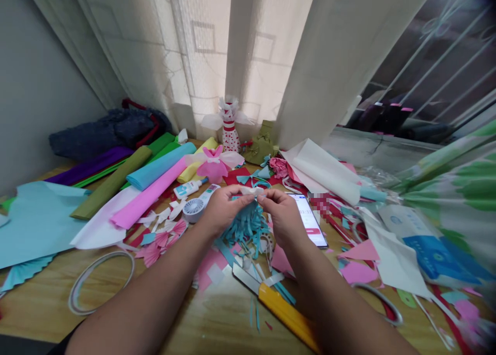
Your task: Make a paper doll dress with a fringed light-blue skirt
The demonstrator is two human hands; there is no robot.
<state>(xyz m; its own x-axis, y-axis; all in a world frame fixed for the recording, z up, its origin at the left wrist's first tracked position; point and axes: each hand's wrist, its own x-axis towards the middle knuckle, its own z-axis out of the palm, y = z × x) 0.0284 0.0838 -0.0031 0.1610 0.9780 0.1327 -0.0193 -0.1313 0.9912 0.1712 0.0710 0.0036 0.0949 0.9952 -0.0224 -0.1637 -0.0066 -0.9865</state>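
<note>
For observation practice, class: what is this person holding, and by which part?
The left hand and right hand pinch a blue paper fringe by the white paper at its top.

Home craft table [42, 308] by curtains [201, 50]

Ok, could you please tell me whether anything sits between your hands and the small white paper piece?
Nothing visible does: the left hand and right hand both pinch the white paper piece directly, above the blue paper fringe.
</note>
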